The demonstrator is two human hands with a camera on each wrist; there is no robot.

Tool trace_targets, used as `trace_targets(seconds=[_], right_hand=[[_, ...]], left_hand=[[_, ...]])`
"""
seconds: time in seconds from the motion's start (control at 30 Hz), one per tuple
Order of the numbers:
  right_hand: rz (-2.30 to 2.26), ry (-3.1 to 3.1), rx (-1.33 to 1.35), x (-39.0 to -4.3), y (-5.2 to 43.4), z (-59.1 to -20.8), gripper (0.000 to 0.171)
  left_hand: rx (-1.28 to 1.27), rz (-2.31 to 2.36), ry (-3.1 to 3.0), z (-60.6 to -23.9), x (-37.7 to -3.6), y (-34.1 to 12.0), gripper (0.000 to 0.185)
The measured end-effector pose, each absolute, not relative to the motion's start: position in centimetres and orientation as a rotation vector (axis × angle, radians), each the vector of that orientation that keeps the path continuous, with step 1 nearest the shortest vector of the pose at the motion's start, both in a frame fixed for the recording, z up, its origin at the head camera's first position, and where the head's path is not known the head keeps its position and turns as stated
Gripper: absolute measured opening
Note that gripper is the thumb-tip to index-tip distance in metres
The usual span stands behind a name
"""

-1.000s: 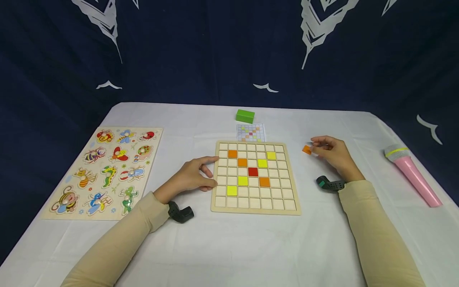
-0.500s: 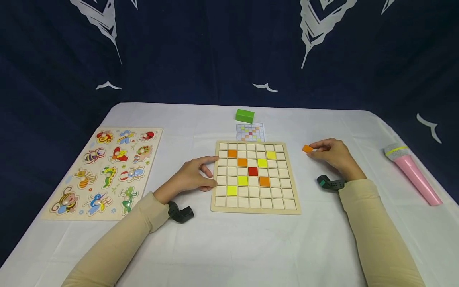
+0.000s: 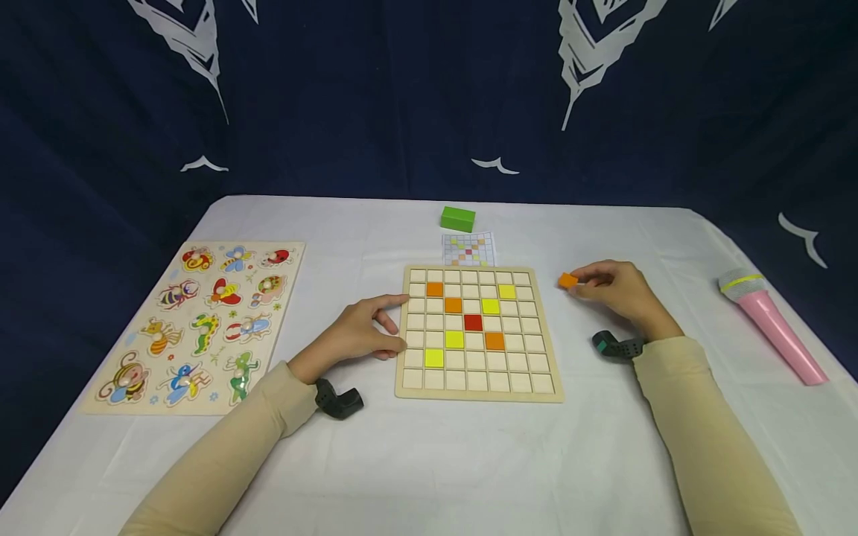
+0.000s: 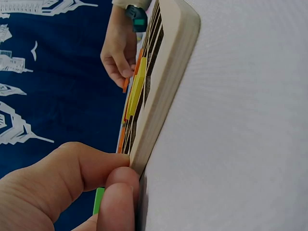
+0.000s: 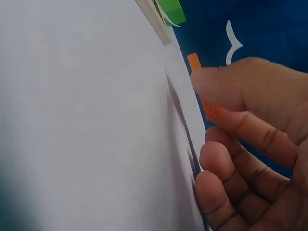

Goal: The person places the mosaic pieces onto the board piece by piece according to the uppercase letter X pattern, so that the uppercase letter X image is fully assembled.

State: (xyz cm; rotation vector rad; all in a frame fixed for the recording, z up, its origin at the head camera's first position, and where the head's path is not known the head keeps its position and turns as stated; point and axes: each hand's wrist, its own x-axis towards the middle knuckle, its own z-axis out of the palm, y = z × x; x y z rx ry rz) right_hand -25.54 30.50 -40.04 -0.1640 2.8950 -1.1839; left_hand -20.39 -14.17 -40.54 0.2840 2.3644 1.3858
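We're pinching a small orange tile point(image 3: 567, 281) between thumb and fingertips of our right hand point(image 3: 615, 292), holding it just off the 3 o'clock side of the wooden grid board point(image 3: 479, 391), near its far corner and not touching it. Our left hand point(image 3: 357, 331) is sitting at the board's 9 o'clock edge with the fingers curling against the rim. Around the board we're seeing a green block point(image 3: 458, 218) and pattern card point(image 3: 468, 249) at 12 o'clock, an insect peg puzzle point(image 3: 200, 321) out at 9, and a pink toy microphone point(image 3: 771, 324) at 3.
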Motion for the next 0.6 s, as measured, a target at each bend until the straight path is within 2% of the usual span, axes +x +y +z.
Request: trace_targets(seconds=[0.6], right_hand=[[-1.116,2.854,-0.589,-22.9,27.3,-38.6,0.029]], left_hand=[[0.277,1.376,2.368,-40.6,-20.4,-14.3,0.083]])
